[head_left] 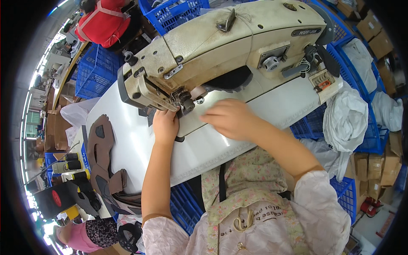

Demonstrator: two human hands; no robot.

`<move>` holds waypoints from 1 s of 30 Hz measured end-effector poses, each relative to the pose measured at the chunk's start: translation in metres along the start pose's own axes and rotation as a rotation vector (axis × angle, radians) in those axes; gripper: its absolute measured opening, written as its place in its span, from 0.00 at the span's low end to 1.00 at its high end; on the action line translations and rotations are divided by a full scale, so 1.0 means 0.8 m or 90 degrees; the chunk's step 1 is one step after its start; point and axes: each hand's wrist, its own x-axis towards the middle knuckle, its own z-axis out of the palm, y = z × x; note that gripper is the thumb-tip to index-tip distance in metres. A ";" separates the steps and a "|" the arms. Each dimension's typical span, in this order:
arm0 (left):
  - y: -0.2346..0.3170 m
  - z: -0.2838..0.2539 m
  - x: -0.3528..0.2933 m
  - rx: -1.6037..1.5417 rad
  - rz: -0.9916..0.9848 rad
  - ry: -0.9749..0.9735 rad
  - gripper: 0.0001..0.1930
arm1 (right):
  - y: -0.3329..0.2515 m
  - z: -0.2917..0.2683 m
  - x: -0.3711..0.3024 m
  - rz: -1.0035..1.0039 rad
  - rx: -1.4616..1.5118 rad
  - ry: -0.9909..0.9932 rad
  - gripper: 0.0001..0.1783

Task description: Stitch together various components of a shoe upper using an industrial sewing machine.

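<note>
A worn cream sewing machine point(204, 51) stands across the white work table point(204, 148). By its needle end, my left hand point(165, 126) is closed at the edge of a dark piece of material point(148, 115); the machine head partly hides the fingers and the piece. My right hand point(227, 119) is to the right of the needle area, above the table, with fingers bent and pinched together. Whatever might be between those fingertips is too small to make out. Under the machine arm lies another dark piece point(231, 80).
Brown cut pieces point(101, 146) lie along the table's left edge, with stacked ones point(127, 199) nearer me. Thread spools point(73, 165) stand further left. Blue crates point(97, 70) and white bags point(346, 117) surround the table. A person in red point(103, 23) is at the far left.
</note>
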 end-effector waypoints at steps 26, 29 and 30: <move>0.008 -0.003 0.008 -0.043 -0.027 0.016 0.18 | 0.258 -0.279 -0.153 0.538 -0.208 0.528 0.26; 0.001 0.000 0.001 -0.027 -0.040 0.002 0.18 | 0.236 -0.311 -0.093 0.430 -0.092 0.635 0.29; 0.002 0.001 -0.001 -0.028 -0.038 -0.003 0.18 | 0.236 -0.332 -0.080 0.481 -0.064 0.612 0.31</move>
